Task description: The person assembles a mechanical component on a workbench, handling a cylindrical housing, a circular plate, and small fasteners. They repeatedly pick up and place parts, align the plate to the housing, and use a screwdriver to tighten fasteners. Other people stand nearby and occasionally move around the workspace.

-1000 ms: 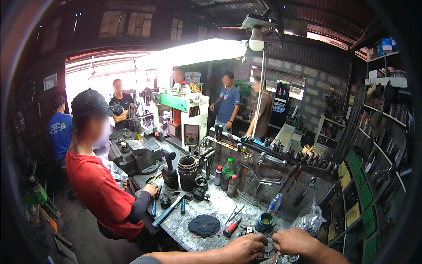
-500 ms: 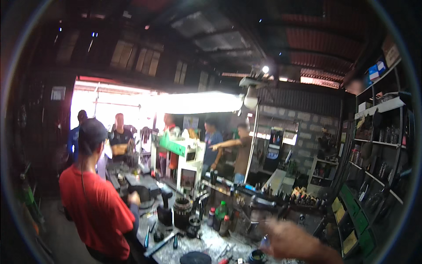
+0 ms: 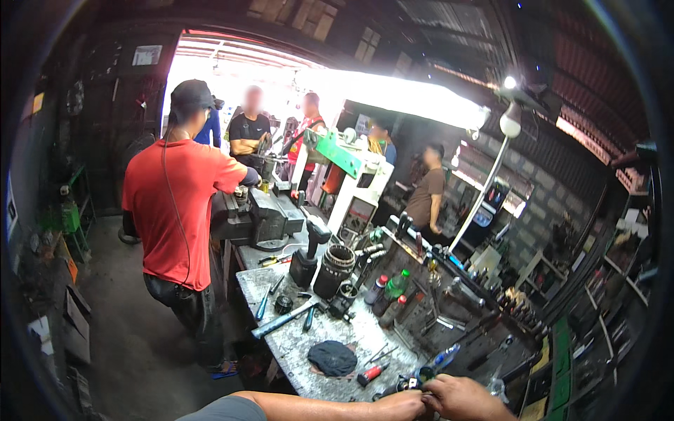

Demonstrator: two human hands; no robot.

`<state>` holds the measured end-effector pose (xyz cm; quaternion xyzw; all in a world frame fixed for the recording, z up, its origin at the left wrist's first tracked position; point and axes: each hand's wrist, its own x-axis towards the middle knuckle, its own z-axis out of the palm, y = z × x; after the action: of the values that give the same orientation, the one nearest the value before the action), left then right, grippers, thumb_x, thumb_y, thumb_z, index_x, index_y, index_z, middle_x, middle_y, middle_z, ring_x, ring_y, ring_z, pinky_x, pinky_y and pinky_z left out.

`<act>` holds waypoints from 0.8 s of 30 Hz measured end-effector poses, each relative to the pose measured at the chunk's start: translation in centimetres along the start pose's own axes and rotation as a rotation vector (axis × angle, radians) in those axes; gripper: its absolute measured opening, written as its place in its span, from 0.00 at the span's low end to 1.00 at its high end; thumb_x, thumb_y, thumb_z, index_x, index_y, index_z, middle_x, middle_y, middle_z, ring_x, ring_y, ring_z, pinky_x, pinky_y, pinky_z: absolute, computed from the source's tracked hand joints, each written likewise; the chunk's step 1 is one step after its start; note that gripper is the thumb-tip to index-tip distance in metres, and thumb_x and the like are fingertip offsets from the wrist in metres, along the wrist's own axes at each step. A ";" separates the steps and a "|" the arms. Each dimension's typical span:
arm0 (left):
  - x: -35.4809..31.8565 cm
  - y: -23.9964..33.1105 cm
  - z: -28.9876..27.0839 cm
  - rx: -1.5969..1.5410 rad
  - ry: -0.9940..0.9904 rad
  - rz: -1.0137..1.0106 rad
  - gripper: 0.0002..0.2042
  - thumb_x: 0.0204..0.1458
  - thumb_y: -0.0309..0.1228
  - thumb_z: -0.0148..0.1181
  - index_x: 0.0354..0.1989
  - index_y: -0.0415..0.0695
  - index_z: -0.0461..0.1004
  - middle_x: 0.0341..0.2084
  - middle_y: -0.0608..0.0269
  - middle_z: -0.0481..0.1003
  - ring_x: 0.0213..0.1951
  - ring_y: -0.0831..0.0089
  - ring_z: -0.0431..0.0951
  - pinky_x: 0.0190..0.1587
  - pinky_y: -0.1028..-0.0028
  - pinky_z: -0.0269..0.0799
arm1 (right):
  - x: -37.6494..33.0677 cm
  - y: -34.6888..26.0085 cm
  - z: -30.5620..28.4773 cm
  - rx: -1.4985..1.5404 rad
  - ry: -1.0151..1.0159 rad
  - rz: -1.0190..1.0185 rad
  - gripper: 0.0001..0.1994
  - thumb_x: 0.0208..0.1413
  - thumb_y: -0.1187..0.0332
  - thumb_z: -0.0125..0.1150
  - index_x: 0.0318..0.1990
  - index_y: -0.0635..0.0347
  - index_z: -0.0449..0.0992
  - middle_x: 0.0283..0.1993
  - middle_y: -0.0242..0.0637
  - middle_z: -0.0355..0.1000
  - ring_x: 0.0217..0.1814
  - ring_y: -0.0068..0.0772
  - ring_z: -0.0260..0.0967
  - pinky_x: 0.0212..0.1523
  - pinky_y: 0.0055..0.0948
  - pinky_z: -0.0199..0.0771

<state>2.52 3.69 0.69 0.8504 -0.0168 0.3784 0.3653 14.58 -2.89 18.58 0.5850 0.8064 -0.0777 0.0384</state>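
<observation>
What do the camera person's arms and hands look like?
A grey sleeve covers part of the left arm; the rest showing is bare. The left hand and right hand wear no gloves. No sleeve shows on the right arm.

The left forearm stretches rightward along the lower edge, its hand curled close against the right hand, whose fingers bend inward.

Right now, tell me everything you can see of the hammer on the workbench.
The hammer lies unheld on the worn, silvery workbench. Its pale shaft, seemingly metal, runs into a blue handle whose end reaches the bench's left edge. The head points inward, its shape too small to tell. A shorter blue tool lies just right.
</observation>
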 end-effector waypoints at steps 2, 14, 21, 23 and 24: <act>0.1 0.7 -0.3 0.005 -0.009 0.005 0.07 0.51 0.31 0.71 0.34 0.42 0.87 0.44 0.54 0.85 0.45 0.51 0.85 0.52 0.55 0.81 | -1.3 2.4 2.9 -0.023 0.074 0.140 0.13 0.70 0.60 0.63 0.48 0.61 0.83 0.45 0.55 0.80 0.52 0.64 0.79 0.53 0.55 0.79; -0.1 0.8 0.0 -0.048 0.042 -0.048 0.07 0.52 0.32 0.69 0.34 0.42 0.86 0.42 0.53 0.82 0.46 0.49 0.82 0.52 0.53 0.78 | -5.7 4.1 6.9 0.144 0.173 0.380 0.08 0.66 0.71 0.63 0.46 0.66 0.82 0.42 0.63 0.80 0.47 0.71 0.78 0.49 0.57 0.78; -0.9 0.8 0.5 -0.027 -0.014 -0.087 0.08 0.63 0.29 0.65 0.45 0.37 0.82 0.49 0.49 0.78 0.56 0.48 0.80 0.60 0.55 0.76 | -5.9 6.1 8.5 -0.030 0.182 0.272 0.10 0.65 0.70 0.61 0.46 0.66 0.84 0.42 0.61 0.81 0.49 0.68 0.80 0.51 0.56 0.80; -1.3 1.5 1.0 0.027 0.020 -0.148 0.08 0.63 0.30 0.66 0.46 0.38 0.83 0.52 0.51 0.79 0.56 0.48 0.80 0.61 0.57 0.77 | -5.8 7.2 9.1 -0.070 0.243 0.168 0.09 0.61 0.66 0.72 0.41 0.64 0.83 0.40 0.54 0.81 0.46 0.63 0.81 0.49 0.55 0.80; -1.6 1.8 1.5 0.026 0.076 -0.161 0.09 0.63 0.30 0.67 0.46 0.38 0.83 0.54 0.51 0.79 0.57 0.48 0.81 0.62 0.57 0.77 | -5.9 7.6 9.5 -0.049 0.266 0.140 0.09 0.61 0.67 0.72 0.39 0.65 0.81 0.40 0.55 0.80 0.46 0.65 0.79 0.50 0.56 0.79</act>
<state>1.78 1.01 0.11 0.8385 0.0705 0.3801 0.3841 23.36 -7.73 9.56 0.6438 0.7633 0.0228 -0.0492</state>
